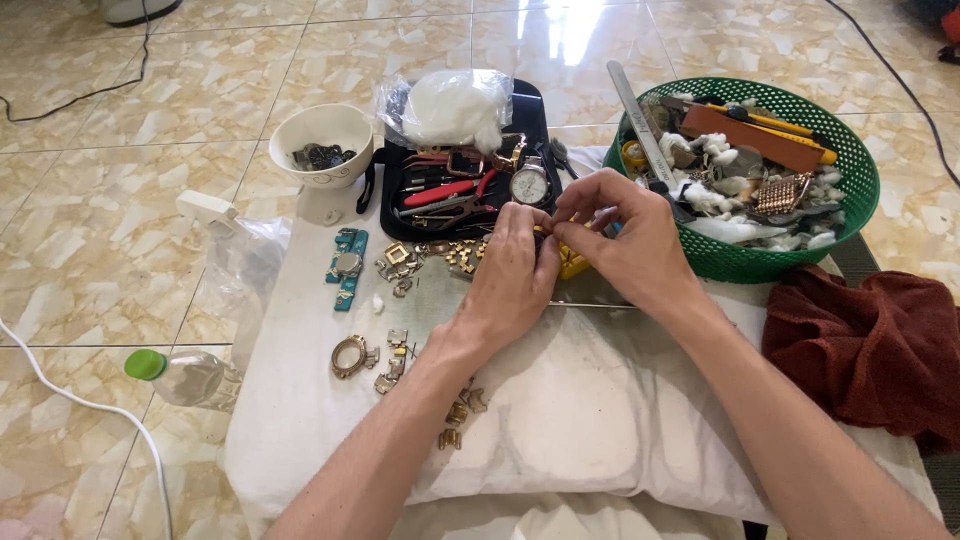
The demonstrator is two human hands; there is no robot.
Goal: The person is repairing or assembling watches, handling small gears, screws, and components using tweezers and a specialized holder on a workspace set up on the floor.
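Observation:
My left hand and my right hand meet over a white cloth-covered cushion. Both pinch a small gold-coloured metal piece between the fingertips; what it is exactly I cannot tell. A yellow plastic holder lies just under the fingers. Loose gold watch-band links are scattered beside my left hand. A round watch case and more links lie nearer to me, left of my left forearm.
A black tray holds red-handled pliers, a wristwatch and a plastic bag. A white bowl stands left of it, a green basket of tools right. A dark red cloth, a bottle and a teal watch lie around.

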